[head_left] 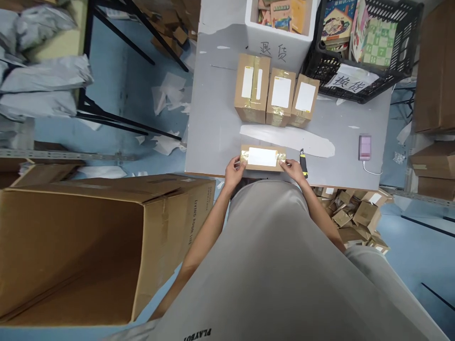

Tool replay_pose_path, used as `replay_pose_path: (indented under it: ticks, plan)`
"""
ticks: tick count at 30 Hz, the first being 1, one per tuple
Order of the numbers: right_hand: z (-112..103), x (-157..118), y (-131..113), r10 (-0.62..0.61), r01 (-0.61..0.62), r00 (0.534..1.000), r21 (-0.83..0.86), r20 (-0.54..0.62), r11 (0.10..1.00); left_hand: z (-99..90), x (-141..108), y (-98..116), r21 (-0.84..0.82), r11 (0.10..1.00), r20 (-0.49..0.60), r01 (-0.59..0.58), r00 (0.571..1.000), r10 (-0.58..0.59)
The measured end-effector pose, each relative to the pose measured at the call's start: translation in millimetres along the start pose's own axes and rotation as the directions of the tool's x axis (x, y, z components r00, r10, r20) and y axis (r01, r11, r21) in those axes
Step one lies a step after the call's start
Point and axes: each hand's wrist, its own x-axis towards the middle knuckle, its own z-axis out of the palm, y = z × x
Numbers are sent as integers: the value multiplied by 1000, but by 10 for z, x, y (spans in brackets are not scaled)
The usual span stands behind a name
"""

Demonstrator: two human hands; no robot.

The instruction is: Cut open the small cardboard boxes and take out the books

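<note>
A small brown cardboard box (263, 166) with a white label and yellowish tape at both ends sits at the table's near edge. My left hand (235, 171) grips its left end, fingers closed around the corner. At the opposite end, my right hand (293, 169) holds the box with thumb and fingers. Just right of that hand lies a black and yellow utility knife (303, 164). Beyond the box is a long white paper strip (287, 140). Three taped, labelled boxes (280, 97) stand side by side farther back.
At the back are a white bin (280, 40) of booklets and a black crate (369, 78) of books. A phone (365, 148) with a cable lies right. A large open carton (170, 213) stands left; a pile of boxes (366, 213) lies below right. Grey parcels (46, 76) fill a left shelf.
</note>
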Motion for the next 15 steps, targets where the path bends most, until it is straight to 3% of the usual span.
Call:
replay_pose_path:
  ticks: [5,10,12,15]
  plan:
    - [-49,-40,88,32,-33,999,192,12,981,12,-9,-34,-24,999,-20,-31,999,30]
    - [-198,-127,338,150,-161,987,387,59,908,47,50,-134,-59,991,-51,116,992,-119]
    - [-263,-148,432,190,-176,982,398,5,900,92,86,-146,-61,985,-49,159,986,-162]
    - [-332,-179,463,226,-156,955,323,-192,933,184,125,-107,-85,984,3,158,987,-158]
